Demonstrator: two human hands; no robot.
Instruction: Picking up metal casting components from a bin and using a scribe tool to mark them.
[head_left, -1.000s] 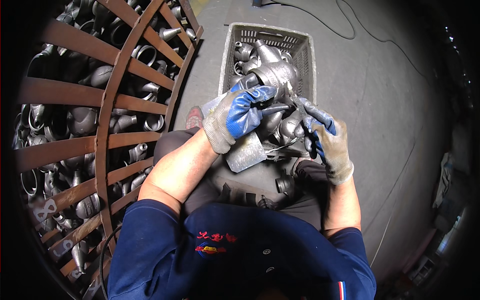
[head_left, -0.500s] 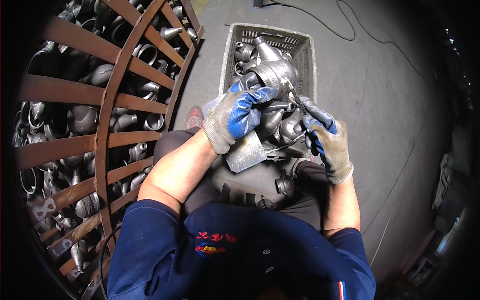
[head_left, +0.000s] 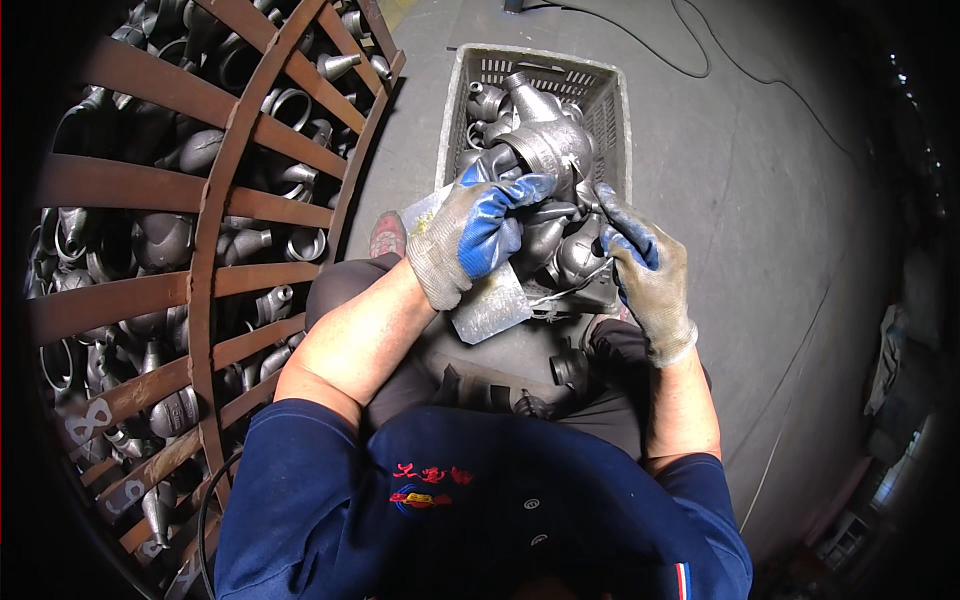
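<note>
My left hand, in a grey glove with a blue palm, grips the rim of a rounded grey metal casting. The casting has a tapered neck pointing away from me and a wide round opening toward my left thumb. Closed round a thin pointed tool, my right hand is just right of the casting. The tool's tip is at the casting's near right side; whether it touches cannot be made out. Most of its handle is hidden by my fingers. A thin twisted cord runs below my right hand.
Under the casting stands a grey plastic crate with several similar castings. A flat metal plate slants below my left hand. To the left, a brown slatted metal rack is filled with castings. A black cable lies on the floor.
My right hand has turned slightly, with its index finger now stretched more along the tool. My left hand and the casting stay almost in place.
</note>
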